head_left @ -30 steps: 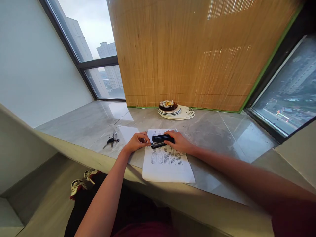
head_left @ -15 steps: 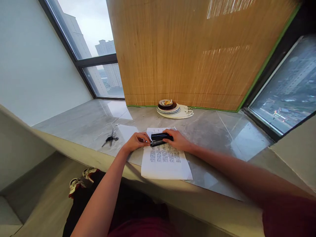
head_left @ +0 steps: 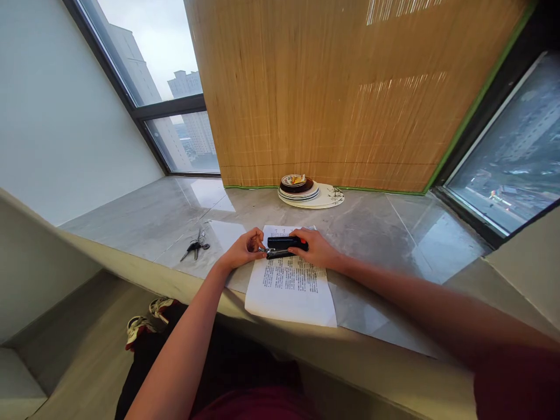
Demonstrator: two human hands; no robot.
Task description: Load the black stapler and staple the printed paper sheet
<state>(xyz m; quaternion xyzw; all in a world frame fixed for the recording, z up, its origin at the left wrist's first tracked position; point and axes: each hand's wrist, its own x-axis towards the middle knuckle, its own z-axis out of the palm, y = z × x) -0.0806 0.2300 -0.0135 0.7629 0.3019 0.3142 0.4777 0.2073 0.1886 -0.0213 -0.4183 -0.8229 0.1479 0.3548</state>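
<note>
A black stapler (head_left: 283,245) lies across the upper part of a printed sheet of paper (head_left: 290,289) on the grey stone ledge (head_left: 385,233). My right hand (head_left: 317,249) rests on the stapler's right end with fingers closed over it. At the stapler's left tip, my left hand (head_left: 243,250) has its fingers pinched together. What the fingertips grip is too small to make out. The sheet lies slightly turned, with its lower edge near the ledge's front.
A bunch of keys (head_left: 195,246) lies to the left of the paper. A stack of plates (head_left: 310,192) stands at the back against a bamboo blind (head_left: 341,93). Windows flank the blind. Below the ledge, shoes (head_left: 144,319) lie on the floor.
The sheet has turned slightly, its lower left corner shifting left. My left fingers have curled up at the stapler's tip. My right hand stays on the stapler.
</note>
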